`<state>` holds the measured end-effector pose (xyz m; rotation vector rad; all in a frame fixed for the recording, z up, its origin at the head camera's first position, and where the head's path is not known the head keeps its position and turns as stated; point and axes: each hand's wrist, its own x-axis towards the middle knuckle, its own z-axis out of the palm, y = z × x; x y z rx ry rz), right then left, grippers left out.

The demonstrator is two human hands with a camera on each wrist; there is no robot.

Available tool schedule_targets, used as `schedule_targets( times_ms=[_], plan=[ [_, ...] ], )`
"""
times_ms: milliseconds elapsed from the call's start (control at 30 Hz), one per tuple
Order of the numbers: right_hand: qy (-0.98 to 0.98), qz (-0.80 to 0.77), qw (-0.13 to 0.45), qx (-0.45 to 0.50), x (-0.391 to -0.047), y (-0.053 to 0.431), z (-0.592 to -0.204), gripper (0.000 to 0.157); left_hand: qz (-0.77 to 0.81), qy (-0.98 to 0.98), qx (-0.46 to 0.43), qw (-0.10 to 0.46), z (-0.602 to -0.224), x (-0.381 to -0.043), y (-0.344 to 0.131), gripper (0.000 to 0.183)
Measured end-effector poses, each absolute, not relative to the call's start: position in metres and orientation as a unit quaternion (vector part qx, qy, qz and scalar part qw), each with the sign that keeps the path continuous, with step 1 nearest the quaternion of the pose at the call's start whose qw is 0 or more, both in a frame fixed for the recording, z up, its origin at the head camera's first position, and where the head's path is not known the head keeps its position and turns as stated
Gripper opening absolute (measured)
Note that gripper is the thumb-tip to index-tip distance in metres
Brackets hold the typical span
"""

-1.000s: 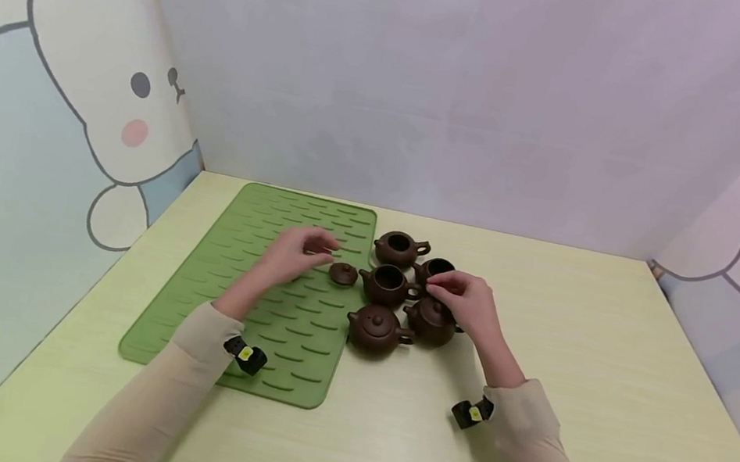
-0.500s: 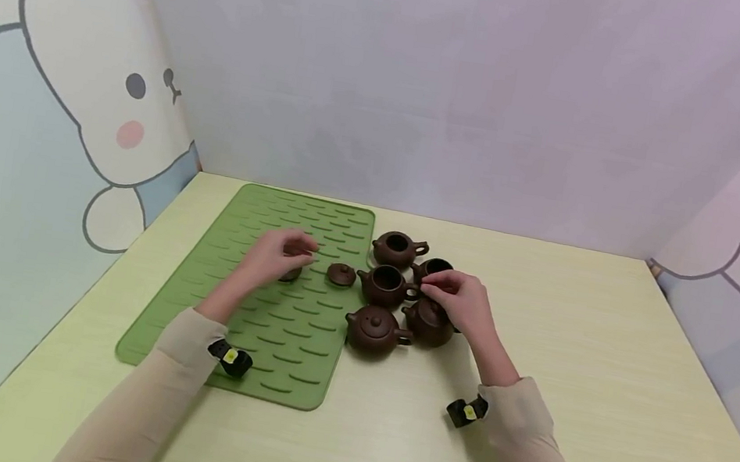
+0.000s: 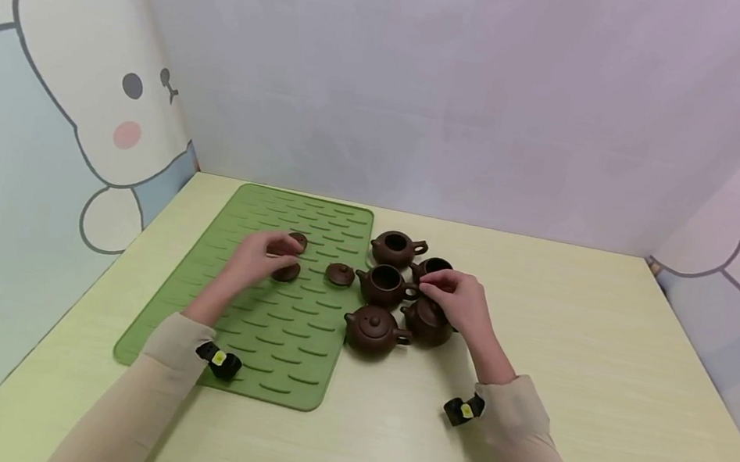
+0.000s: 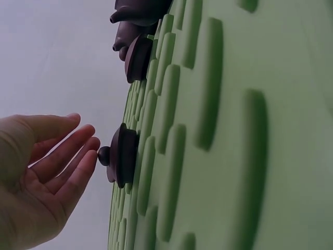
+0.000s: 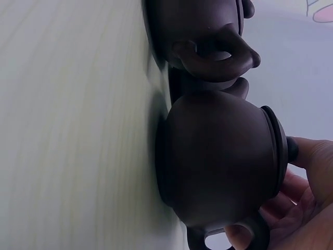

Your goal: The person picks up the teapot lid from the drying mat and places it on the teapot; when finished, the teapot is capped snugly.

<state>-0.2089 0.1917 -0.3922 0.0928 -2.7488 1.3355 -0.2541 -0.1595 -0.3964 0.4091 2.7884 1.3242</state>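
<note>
My left hand (image 3: 252,262) hovers over the green mat with fingers loosely bent and nothing in them. In the left wrist view, its fingertips are close to the knob of a dark brown teapot lid (image 4: 124,156) lying on the mat. A second lid (image 3: 298,240) shows just beyond the fingers, and a third lid (image 3: 339,274) lies near the mat's right edge. My right hand (image 3: 463,301) pinches the knob of the lid (image 5: 280,143) seated on a dark brown teapot (image 5: 218,156), which stands upright on the table.
Beside the mat (image 3: 280,364) are a lidded teapot (image 3: 373,332) in front, a lidless teapot (image 3: 383,287) behind it, and another lidless teapot (image 3: 396,249) at the back. One more open pot (image 3: 432,267) is partly hidden by my right hand. A wall rises behind the table.
My left hand has moved left over the mat, away from the lid near the right edge, uncovering two other lids. My right hand stays at the same teapot.
</note>
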Motion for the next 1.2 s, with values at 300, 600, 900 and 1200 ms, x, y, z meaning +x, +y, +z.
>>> schedule_targets(
  times_ms=[300, 600, 900, 1200],
  plan=[
    [-0.904, 0.425, 0.039, 0.027, -0.210, 0.190, -0.392, 0.018, 0.409, 0.905, 0.112, 0.030, -0.399, -0.253, -0.167, 0.023],
    [-0.907, 0.419, 0.028, 0.016, -0.210, 0.187, -0.389, 0.019, 0.399, 0.911, 0.092, 0.047, -0.403, -0.256, -0.168, 0.022],
    [-0.918, 0.396, 0.020, 0.010, -0.209, 0.181, -0.386, 0.021, 0.389, 0.917, 0.081, 0.035, -0.405, -0.257, -0.168, 0.016],
    [-0.921, 0.390, 0.017, 0.011, -0.208, 0.177, -0.386, 0.018, 0.397, 0.914, 0.083, 0.019, -0.403, -0.254, -0.167, 0.014]
  ],
)
